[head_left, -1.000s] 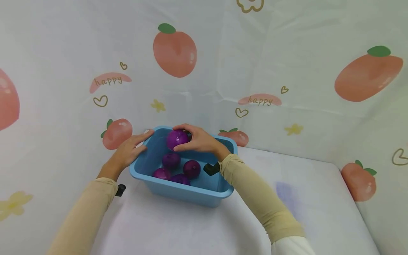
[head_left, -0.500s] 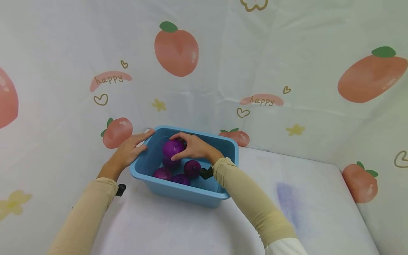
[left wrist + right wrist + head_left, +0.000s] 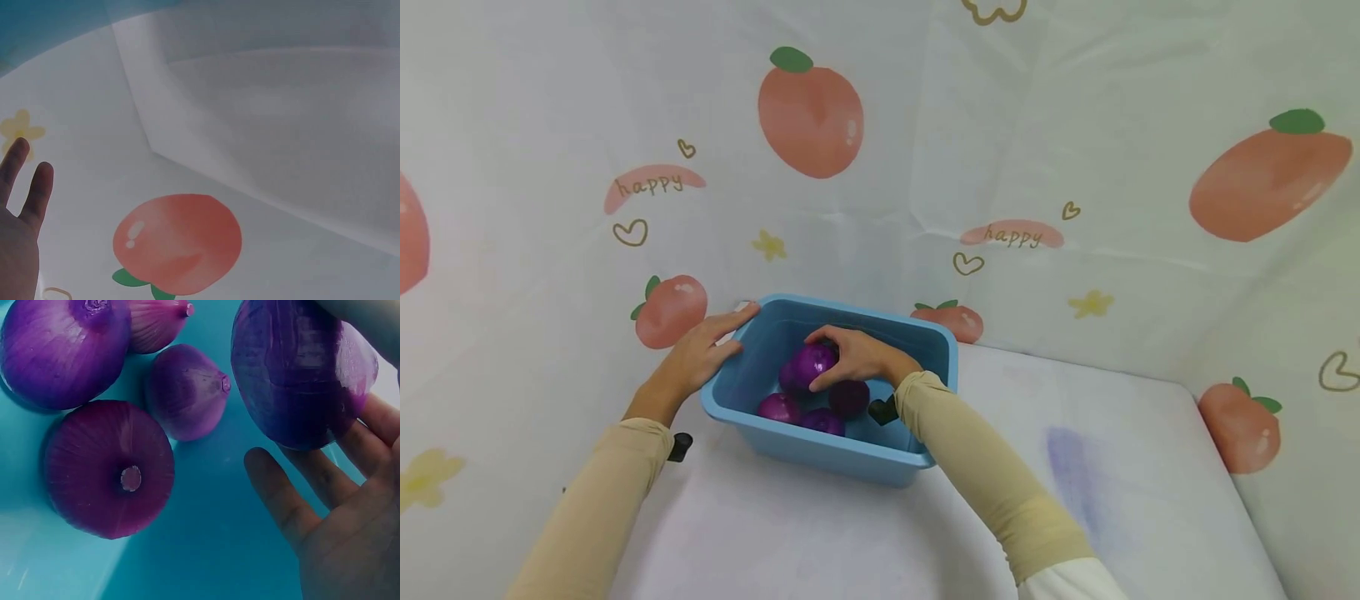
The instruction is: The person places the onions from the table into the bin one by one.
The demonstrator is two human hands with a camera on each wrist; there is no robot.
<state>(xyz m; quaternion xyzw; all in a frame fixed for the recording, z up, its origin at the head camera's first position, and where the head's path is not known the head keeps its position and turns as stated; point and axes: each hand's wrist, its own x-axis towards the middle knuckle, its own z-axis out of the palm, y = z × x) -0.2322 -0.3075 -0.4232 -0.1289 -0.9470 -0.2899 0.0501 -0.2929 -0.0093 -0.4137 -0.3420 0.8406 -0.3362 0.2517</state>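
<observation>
A light blue plastic basin (image 3: 835, 457) holds several red onions, among them a pinkish one (image 3: 778, 408) and a dark one (image 3: 112, 469). Inside it, my right hand (image 3: 863, 357) grips a large glossy red onion (image 3: 815, 363), thumb on the near side and fingers on the far side. That held onion (image 3: 284, 375) hangs close over the others in the right wrist view. My left hand (image 3: 696, 354) rests at the basin's left rim, fingers extended. Two straight fingers (image 3: 39, 197) of it show in the left wrist view.
The basin stands on a white-covered table (image 3: 1075, 483) with a faint violet smudge. White cloth walls (image 3: 880, 167) printed with fruit, hearts and flowers rise behind and on both sides. A small black device (image 3: 883, 410) sits at the right wrist.
My right hand has lowered the onion from near the back rim down toward the other onions in the basin. My left hand has stayed at the left rim.
</observation>
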